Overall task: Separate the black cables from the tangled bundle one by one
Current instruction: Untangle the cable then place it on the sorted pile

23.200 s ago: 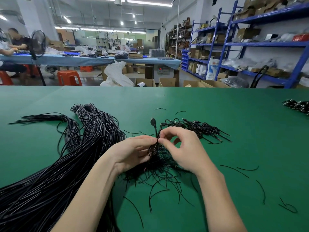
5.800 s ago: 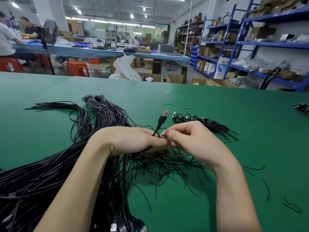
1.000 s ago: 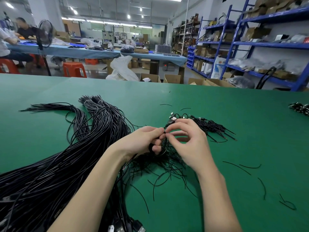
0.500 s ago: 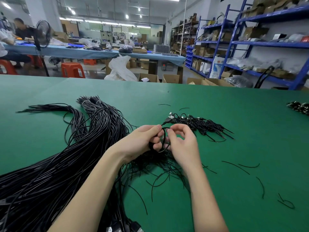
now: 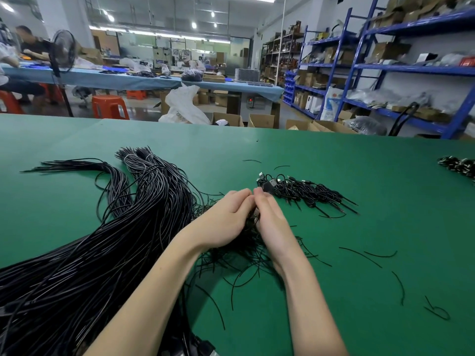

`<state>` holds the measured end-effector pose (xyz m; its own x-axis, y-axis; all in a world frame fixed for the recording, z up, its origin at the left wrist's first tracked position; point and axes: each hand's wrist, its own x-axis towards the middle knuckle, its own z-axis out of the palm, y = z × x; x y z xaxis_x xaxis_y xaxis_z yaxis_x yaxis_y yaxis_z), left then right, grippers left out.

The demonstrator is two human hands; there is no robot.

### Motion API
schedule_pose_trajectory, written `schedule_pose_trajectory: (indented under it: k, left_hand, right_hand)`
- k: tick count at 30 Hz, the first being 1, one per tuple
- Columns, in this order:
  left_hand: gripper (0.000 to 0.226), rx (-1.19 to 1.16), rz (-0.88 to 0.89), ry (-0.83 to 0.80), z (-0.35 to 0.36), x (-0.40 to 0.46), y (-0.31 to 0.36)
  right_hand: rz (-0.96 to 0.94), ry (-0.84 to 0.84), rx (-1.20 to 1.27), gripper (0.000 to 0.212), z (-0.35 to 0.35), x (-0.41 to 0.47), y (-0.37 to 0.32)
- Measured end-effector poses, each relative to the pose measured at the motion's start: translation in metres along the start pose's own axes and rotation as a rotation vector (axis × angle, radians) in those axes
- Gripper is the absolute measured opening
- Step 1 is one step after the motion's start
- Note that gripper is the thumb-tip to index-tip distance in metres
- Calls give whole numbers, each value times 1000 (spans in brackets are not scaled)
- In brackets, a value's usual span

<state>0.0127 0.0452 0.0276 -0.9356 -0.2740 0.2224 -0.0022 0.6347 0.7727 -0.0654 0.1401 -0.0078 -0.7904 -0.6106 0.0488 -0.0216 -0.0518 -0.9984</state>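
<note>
Both hands [image 5: 253, 217] now press together round thin glossy cable [image 5: 253, 219].

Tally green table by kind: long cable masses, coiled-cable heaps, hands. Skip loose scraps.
Mass of long straight black cables: 1
Heaps of coiled black cables: 2
Bare hands, left and right, sharing a grip on one black cable: 2
Total: 5

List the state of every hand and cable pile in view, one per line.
Left hand: fingers curled on a coiled black cable.
Right hand: pinching the same cable.
Big loose bundle of long black cables: sprawled, tangled.
Small pile of coiled black cables: lying apart, tied.
</note>
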Motion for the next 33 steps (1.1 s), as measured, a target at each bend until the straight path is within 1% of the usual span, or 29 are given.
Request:
schedule_pose_trajectory:
  k: [1,3,4,5,7,9,11,14,17,19,21,24,26,28,31,33]
  left_hand:
    - [37,-52,-21,0,1,0,1]
    - [33,-230,-81,-22,4,-1,2]
    - [31,-355,-125,-50,5,-1,3]
    - [29,-479,-173,-81,6,-2,4]
    - [27,-645,-247,-105,6,-3,5]
    - [26,-717,-264,-120,6,-3,5]
    - [24,-695,-240,-152,7,-3,5]
    - [21,-653,-236,-199,7,-4,2]
    - [18,-550,-252,-207,9,-4,0]
    - [21,-441,-244,-191,10,-4,0]
    - [24,-405,-222,-193,11,-4,1]
    - [26,-449,-216,-204,11,-4,1]
    - [25,-509,-238,-205,9,-5,1]
    - [23,-560,-256,-220,10,-6,1]
    - [20,-665,-256,-247,10,-6,2]
    - [23,-760,-282,-294,8,-4,2]
  right_hand:
    - [-17,10,-65,47,1,-1,1]
    - [-31,0,-164,54,1,-1,3]
    - [-45,-14,-201,52,0,-2,2]
    - [-71,-27,-231,44,-3,-3,1]
    - [-98,-55,-237,36,-9,-4,-1]
    - [-74,-98,-158,36,-15,-2,1]
    - [-33,-120,-87,36,-18,1,4]
    - [37,-121,5,32,-16,1,8]
    - [24,-119,-41,32,-14,-2,5]
    - [3,-75,-73,31,-16,-1,0]
    - [9,-52,-39,28,-23,-2,-3]
    - [26,-150,144,21,-36,-6,-2]
    - [3,-253,252,33,-43,-9,2]
    - [5,-309,324,46,-47,-10,3]
    - [12,-300,384,50,-45,-9,5]
    - [-1,-248,338,49,-41,-7,8]
